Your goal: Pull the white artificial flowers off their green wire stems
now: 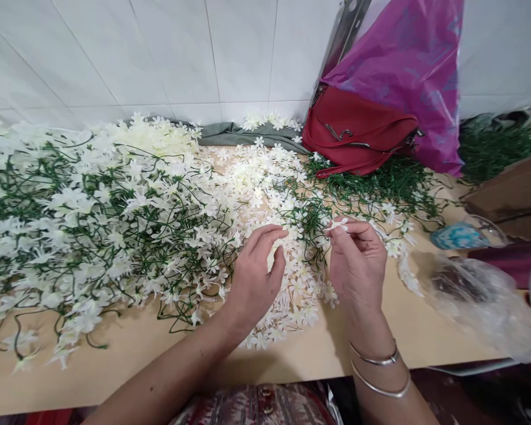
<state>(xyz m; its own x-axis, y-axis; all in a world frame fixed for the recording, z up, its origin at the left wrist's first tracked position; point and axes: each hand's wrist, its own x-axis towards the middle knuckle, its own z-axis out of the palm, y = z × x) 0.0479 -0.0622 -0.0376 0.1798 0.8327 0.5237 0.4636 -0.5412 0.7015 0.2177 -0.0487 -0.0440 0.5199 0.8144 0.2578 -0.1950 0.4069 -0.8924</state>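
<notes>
My right hand (358, 260) pinches a small white artificial flower (338, 225) between thumb and fingers, above the table. To its left, my left hand (259, 271) is held over loose white petals, thumb and fingers apart, with nothing visible between them. Beneath and between the hands lies a spread of loose white flower pieces (296, 295). Just beyond my right hand is a small bunch of green plastic stems (312, 218). A large heap of white flowers on green stems (128, 218) covers the left of the table.
A red handbag (358, 127) and a purple plastic bag (407, 77) stand against the tiled wall. More green stems (384, 180) lie under the handbag. At right are a clear plastic bag (478, 295), a cup with blue contents (462, 234) and a cardboard box (513, 195).
</notes>
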